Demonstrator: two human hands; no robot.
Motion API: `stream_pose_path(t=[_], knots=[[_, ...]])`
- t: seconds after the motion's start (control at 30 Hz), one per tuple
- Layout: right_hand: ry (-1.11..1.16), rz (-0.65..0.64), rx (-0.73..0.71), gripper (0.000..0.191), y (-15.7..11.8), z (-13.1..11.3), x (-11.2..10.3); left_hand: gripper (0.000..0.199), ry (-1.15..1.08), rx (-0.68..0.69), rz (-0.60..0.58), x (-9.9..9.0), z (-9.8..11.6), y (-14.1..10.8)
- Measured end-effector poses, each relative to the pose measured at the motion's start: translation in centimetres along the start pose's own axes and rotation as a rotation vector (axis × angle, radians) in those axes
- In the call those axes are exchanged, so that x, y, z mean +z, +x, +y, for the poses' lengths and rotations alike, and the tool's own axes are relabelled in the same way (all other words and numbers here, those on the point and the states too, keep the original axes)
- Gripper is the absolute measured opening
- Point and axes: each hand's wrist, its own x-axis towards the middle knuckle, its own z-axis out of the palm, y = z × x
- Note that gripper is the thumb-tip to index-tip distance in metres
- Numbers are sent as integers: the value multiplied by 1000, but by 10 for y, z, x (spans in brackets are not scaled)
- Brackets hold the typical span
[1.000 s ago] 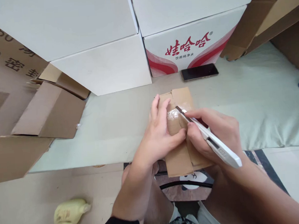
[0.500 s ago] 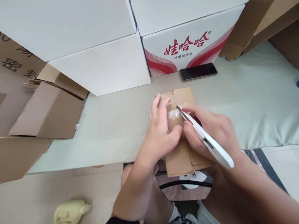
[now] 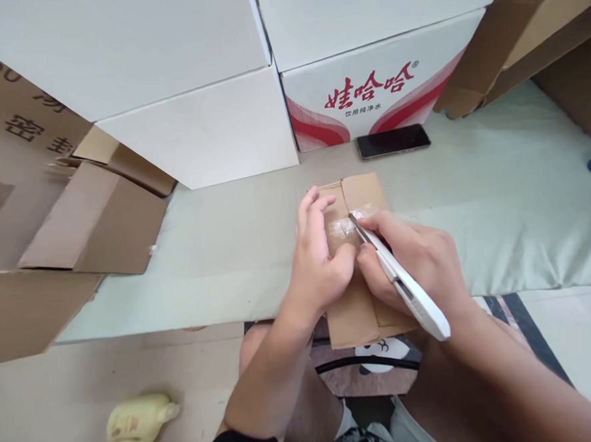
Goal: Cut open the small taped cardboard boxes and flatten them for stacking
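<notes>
A small brown cardboard box (image 3: 354,321) lies across the front edge of the cloth-covered surface, clear tape (image 3: 341,228) stuck over its top seam. My left hand (image 3: 321,263) steadies the box at its left side, thumb on top and fingers reaching toward the far end, somewhat apart. In my right hand (image 3: 421,260) is a white utility knife (image 3: 413,297), gripped like a pen. Its blade tip touches or nearly touches the seam by the tape. Part of the box is hidden beneath both hands.
White cartons (image 3: 205,140) stand stacked behind, one with red print (image 3: 368,103). A phone (image 3: 393,141) lies before them. Open brown boxes (image 3: 118,218) are at left, more cardboard (image 3: 505,41) at right. On the floor at lower left lies a yellow bottle (image 3: 137,421).
The knife and my right hand have shifted slightly toward me and to the left, uncovering more tape to the right of the seam. My left hand has barely moved on the box.
</notes>
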Motion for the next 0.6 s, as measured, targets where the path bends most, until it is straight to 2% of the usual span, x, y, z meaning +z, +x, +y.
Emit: stream_pose_path(t=[0.17, 0.4, 0.6], knots=[[50, 15, 9, 19, -2, -1, 0, 58, 9, -7, 8, -1, -1, 0], [111, 31, 31, 14, -6, -2, 1, 46, 2, -6, -8, -3, -5, 3], [272, -65, 154, 18, -2, 0, -4, 50, -11, 4, 3, -8, -10, 7]])
